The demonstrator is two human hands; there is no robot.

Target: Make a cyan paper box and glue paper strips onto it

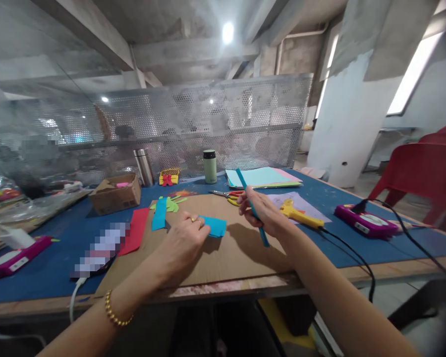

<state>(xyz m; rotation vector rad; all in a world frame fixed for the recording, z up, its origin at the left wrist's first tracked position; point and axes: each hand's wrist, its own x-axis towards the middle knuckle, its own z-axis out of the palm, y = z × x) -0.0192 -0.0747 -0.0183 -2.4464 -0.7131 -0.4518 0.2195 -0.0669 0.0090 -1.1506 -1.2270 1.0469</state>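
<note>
Over the middle of the brown cardboard (223, 263), my left hand (188, 235) has its fingers closed on a small blue paper piece (216, 227), which sticks out to the right of them. My right hand (260, 210) grips a long narrow blue strip (263, 237), held tilted above the cardboard with its upper end pointing away. Another blue paper piece (159, 214) lies on the left part of the cardboard, beside green paper scraps (174, 204). Red paper (134, 231) rests at the cardboard's left edge. To the right of my right hand is a yellow glue gun (301, 215) on lilac paper (314, 208).
Scissors (223, 194) and pliers (235, 200) lie behind the hands, near stacked coloured paper (260, 177). A green tumbler (209, 167), steel bottle (144, 168) and cardboard box (116, 194) stand farther back. Purple power strips (364, 221) with cables flank the table; a phone (102, 253) lies left.
</note>
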